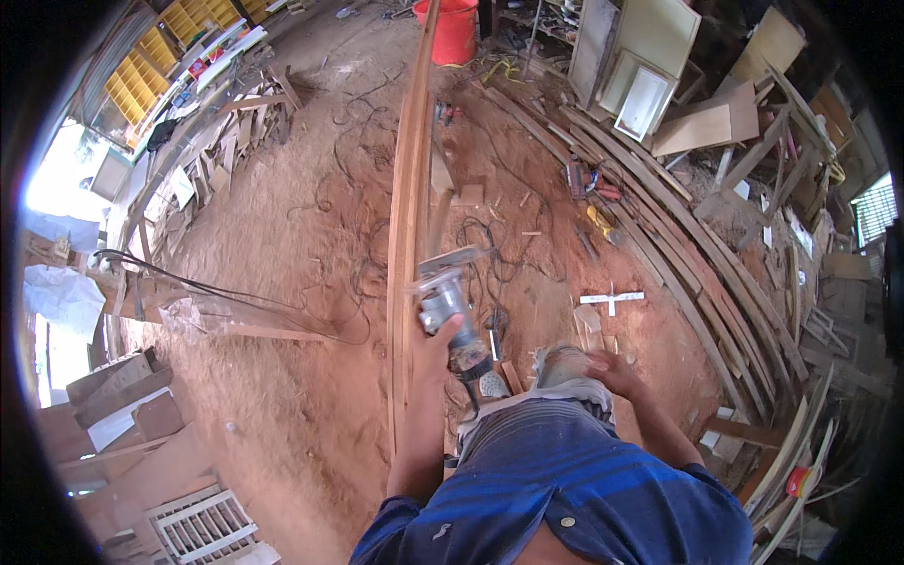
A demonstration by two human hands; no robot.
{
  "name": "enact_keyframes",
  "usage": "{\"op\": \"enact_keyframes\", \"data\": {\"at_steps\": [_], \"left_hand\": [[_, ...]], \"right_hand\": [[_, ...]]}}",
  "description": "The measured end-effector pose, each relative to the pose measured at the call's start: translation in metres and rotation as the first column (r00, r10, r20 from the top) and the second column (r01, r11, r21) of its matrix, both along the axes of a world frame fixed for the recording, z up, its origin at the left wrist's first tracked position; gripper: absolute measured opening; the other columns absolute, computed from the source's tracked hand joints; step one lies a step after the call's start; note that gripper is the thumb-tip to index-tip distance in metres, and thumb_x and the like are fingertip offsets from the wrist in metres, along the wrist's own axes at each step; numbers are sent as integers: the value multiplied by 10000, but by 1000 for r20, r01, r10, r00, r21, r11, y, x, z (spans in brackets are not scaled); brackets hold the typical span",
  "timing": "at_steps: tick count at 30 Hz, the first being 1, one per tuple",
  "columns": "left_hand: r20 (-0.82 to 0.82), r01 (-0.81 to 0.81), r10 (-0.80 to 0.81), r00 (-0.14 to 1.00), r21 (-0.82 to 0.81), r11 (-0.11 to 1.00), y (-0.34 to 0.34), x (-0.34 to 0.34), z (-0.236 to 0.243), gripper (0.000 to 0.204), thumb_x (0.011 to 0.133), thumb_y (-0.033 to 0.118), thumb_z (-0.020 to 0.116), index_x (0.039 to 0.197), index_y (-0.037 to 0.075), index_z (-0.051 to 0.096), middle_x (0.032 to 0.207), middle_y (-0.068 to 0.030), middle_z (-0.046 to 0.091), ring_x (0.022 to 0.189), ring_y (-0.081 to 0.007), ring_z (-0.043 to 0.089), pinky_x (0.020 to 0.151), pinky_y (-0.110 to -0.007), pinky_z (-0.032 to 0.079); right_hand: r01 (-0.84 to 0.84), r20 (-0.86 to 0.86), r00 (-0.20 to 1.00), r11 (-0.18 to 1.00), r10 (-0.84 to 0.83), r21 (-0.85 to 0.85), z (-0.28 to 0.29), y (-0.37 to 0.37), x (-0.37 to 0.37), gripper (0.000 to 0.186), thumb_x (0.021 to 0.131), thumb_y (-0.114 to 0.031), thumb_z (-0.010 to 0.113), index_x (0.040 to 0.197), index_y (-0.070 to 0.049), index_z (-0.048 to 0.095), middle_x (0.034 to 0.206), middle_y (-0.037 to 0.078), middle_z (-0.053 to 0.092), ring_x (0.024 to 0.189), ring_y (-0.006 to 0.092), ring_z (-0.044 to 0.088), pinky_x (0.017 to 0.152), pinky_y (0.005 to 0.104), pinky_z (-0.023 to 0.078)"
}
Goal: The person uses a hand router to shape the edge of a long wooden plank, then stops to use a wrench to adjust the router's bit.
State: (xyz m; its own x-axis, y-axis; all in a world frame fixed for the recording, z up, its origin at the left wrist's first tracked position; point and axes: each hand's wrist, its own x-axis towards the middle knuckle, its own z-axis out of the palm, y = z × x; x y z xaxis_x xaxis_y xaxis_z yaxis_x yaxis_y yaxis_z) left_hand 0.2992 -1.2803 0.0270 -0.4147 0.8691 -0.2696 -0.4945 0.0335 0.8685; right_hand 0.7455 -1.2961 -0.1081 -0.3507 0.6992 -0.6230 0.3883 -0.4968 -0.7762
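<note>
Your left hand (435, 354) wraps the power tool (448, 303) round its barrel, by the long timber's (409, 179) right edge; expect it dense, stiff and end-heavy; grasp the body, clear of the working end; your right hand (614, 372) is by your knee (563, 365), grip unclear.

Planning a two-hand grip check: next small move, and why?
Probably bring the right hand up to steady the power tool: only the left hand grips it, its upper end overlaps the long wooden beam in view, and the right hand sits by the knee. Contact with the beam is unclear.
</note>
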Motion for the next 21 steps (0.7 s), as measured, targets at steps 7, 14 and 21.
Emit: {"op": "enact_keyframes", "data": {"at_steps": [7,14,21], "left_hand": [[-427,176,-215,878,-129,976,130,30,-4,876,759,341,954,1416,-33,513,1165,-169,717,993,-277,726,820,-410,610],[-918,123,-55,392,-7,992,266,73,22,782,827,424,854,1404,-14,563,1237,-266,697,1162,-462,664,1049,-492,501],[-830,520,-194,522,130,844,331,142,-82,555,921,388,738,1337,30,658,1368,-219,654,1259,-410,622,1120,-497,451]], "right_hand": [[-39,-573,816,996,77,78,104,170,-236,698,918,-144,810,1531,-26,497,1428,159,614,1338,273,583,1102,438,507],[169,-480,800,904,-359,-393,-32,334,-256,555,824,-163,772,1330,-22,594,1204,108,699,1059,227,711,907,397,587],[348,-71,897,796,-436,-495,-93,476,-296,174,833,-247,767,906,-136,654,860,39,705,752,232,688,732,386,579]]}}
